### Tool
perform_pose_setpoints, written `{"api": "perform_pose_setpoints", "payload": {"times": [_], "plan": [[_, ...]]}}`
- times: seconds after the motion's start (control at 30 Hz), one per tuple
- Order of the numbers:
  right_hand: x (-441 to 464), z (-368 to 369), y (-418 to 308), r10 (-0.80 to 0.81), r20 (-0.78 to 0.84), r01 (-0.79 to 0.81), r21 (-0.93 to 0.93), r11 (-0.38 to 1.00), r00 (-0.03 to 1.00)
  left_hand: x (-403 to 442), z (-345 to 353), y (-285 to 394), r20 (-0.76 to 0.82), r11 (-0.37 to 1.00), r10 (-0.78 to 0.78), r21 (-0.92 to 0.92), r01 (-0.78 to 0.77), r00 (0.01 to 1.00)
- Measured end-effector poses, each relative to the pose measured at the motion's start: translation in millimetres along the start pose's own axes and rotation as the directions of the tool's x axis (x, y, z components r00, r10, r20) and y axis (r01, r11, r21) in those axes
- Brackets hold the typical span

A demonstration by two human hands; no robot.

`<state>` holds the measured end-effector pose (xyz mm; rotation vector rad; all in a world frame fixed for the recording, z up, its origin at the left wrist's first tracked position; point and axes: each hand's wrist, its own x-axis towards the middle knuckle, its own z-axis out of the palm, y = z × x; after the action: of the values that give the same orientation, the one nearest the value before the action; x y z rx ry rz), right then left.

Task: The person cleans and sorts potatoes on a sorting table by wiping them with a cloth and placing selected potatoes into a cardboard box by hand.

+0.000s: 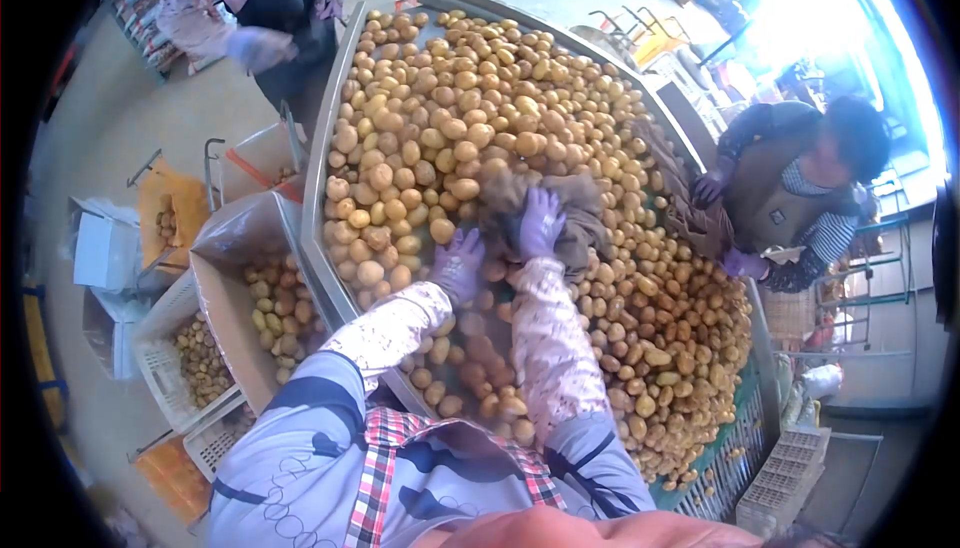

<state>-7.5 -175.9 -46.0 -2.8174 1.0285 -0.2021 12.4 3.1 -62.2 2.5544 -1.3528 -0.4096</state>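
Potatoes point(400, 163) cover a large metal-rimmed sorting table in front of me. My right hand point(541, 224), in a purple glove, grips a bunched brown cloth point(578, 210) that lies on the potatoes at the middle of the table; part of its fingers is lost in the folds. Lower and to the left, my left hand point(460, 264) in a matching glove rests against the potatoes, its fingers apart and nothing held. Between my forearms, some potatoes look blurred.
A cardboard box point(235, 293) and a white crate point(165, 363), both with potatoes, stand left of the table. A co-worker point(800, 188) at the right handles another brown cloth point(690, 213). Another person point(265, 18) stands at the far left. Stacked crates point(785, 478) are at lower right.
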Motion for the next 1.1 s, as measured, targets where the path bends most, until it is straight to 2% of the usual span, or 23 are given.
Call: {"api": "perform_pose_setpoints", "payload": {"times": [0.07, 0.1, 0.13, 0.2, 0.27, 0.3, 0.33, 0.4, 0.47, 0.5, 0.57, 0.6, 0.63, 0.67, 0.7, 0.73, 0.8, 0.83, 0.9, 0.97, 1.03, 1.1], "plan": [[-48, 12, 29, -0.012, -0.146, 0.043, 0.209, 0.977, 0.989, 4, 23, -10, -0.031, 0.999, 0.031, 0.027, -0.030, 0.999], [-81, 9, 38, -0.037, -0.153, 0.077, 0.260, 0.962, 0.988, -7, -5, -4, -0.082, 0.996, 0.055, -0.060, -0.060, 0.995], [-115, 7, 45, -0.060, -0.159, 0.107, 0.310, 0.945, 0.986, -19, -28, 3, -0.005, 0.998, 0.058, -0.030, -0.058, 0.998], [-172, -54, 26, -0.266, -0.088, 0.270, 0.038, 0.962, 0.960, -25, -3, -5, -0.022, 0.992, 0.027, -0.119, -0.030, 0.999], [-210, -78, 37, -0.274, -0.133, 0.297, 0.210, 0.931, 0.952, -39, -3, -9, 0.031, 0.993, 0.070, -0.101, -0.067, 0.997], [-230, -84, 43, -0.272, -0.156, 0.308, 0.302, 0.902, 0.950, -49, -9, -9, 0.011, 0.981, 0.072, -0.179, -0.069, 0.997], [-253, -52, 79, -0.194, -0.241, 0.280, 0.407, 0.870, 0.951, -62, -28, -5, 0.018, 0.969, 0.095, -0.230, -0.088, 0.995], [-265, -96, 91, 0.134, -0.118, 0.001, 0.753, 0.658, 0.984, -77, -18, -17, -0.018, 0.942, 0.161, -0.297, -0.159, 0.987], [-268, -144, 93, 0.380, -0.084, -0.102, 0.890, 0.445, 0.921, -96, -14, -25, -0.104, 0.868, 0.160, -0.459, -0.190, 0.982], [-270, -159, 94, 0.439, -0.143, -0.087, 0.882, 0.464, 0.887, -102, -15, -26, -0.120, 0.860, 0.135, -0.479, -0.177, 0.984], [-273, -164, 92, 0.444, -0.294, -0.115, 0.714, 0.691, 0.847, -114, -19, -30, -0.112, 0.858, 0.099, -0.494, -0.142, 0.989], [-274, -157, 92, 0.409, -0.344, -0.163, 0.564, 0.810, 0.845, -118, -19, -26, -0.082, 0.888, 0.086, -0.445, -0.113, 0.993], [-277, -139, 88, 0.336, -0.347, -0.223, 0.326, 0.919, 0.875, -121, -21, -22, -0.055, 0.915, 0.070, -0.395, -0.086, 0.996], [-279, -114, 82, 0.257, -0.300, -0.259, 0.033, 0.965, 0.918, -121, -26, -17, -0.028, 0.936, 0.051, -0.346, -0.057, 0.998], [-278, -90, 74, 0.199, -0.233, -0.252, -0.229, 0.940, 0.952, -117, -29, -17, 0.011, 0.936, 0.059, -0.349, -0.051, 0.998], [-274, -65, 69, 0.157, -0.180, -0.218, -0.398, 0.891, 0.971, -113, -8, -24, -0.074, 0.945, 0.068, -0.314, -0.088, 0.995], [-239, -47, 55, 0.144, -0.133, -0.192, -0.505, 0.842, 0.981, -102, -19, -16, -0.032, 0.947, 0.045, -0.318, -0.053, 0.998], [-211, -49, 45, 0.187, -0.088, -0.205, -0.520, 0.829, 0.978, -95, -28, -11, -0.018, 0.951, 0.042, -0.307, -0.045, 0.999], [-163, -39, 57, 0.165, -0.155, -0.213, -0.381, 0.900, 0.974, -84, -35, 0, 0.005, 0.967, 0.095, -0.239, -0.091, 0.995], [-104, -10, 72, 0.124, -0.364, -0.293, -0.460, 0.838, 0.923, -77, -27, 6, -0.007, 0.971, 0.122, -0.206, -0.121, 0.992], [-39, -23, 71, 0.144, -0.248, -0.245, -0.448, 0.860, 0.958, -75, -23, 10, -0.049, 0.982, 0.139, -0.122, -0.144, 0.989], [24, -11, 88, 0.222, -0.222, -0.295, -0.386, 0.874, 0.949, -72, -24, 14, -0.022, 0.989, 0.116, -0.086, -0.117, 0.993]]}}
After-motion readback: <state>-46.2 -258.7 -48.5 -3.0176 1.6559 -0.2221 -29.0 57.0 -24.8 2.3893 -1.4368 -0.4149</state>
